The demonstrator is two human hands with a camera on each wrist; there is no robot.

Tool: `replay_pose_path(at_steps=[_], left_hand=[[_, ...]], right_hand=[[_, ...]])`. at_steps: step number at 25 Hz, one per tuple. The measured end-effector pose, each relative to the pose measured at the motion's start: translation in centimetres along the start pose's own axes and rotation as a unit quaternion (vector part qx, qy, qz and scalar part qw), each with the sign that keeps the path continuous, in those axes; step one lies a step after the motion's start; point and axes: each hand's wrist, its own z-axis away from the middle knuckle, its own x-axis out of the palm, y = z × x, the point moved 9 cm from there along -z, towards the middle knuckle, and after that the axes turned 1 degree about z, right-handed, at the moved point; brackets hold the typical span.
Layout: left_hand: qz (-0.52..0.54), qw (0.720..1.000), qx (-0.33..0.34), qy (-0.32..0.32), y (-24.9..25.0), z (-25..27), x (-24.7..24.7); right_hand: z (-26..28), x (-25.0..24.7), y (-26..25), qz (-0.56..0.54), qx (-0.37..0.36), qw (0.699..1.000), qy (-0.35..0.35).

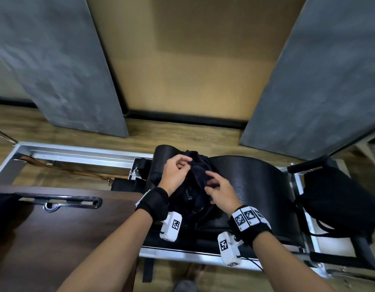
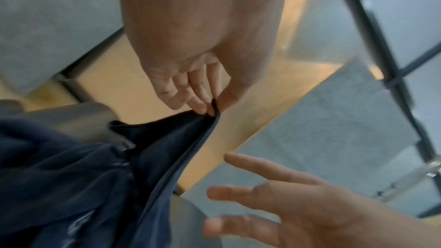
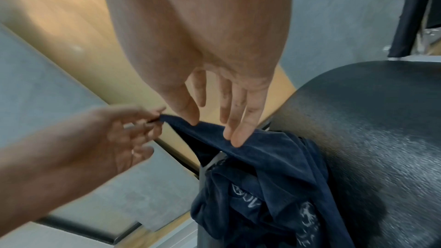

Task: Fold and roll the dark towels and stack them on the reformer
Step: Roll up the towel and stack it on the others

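Your left hand (image 1: 175,173) pinches a corner of the towel (image 1: 198,180) between thumb and fingertips (image 2: 210,109), holding that edge up off the rest. Your right hand (image 1: 219,190) is spread, fingers straight, their tips (image 3: 235,139) resting on the raised hem just beside the pinch. The towel lies bunched on the black pad (image 1: 256,186) of the reformer (image 1: 81,153). Another dark heap (image 1: 334,199), probably more towels, sits at the right end.
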Motion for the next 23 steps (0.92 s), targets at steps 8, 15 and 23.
replay_pose_path(at_steps=[8,15,23], left_hand=[[0.088,0.979,0.145,-0.112,12.7,6.5,2.6],[0.051,0.953,0.262,-0.143,19.4,14.8,1.8],[0.121,0.939,0.282,-0.155,18.8,27.5,2.3]], right_hand=[[4.4,-6.2,-7.5,-0.02,-0.146,0.976,0.157],[14.7,-12.4,-13.6,-0.114,-0.274,0.94,0.167],[27.8,-13.1,-13.2,-0.169,-0.337,0.912,0.161]])
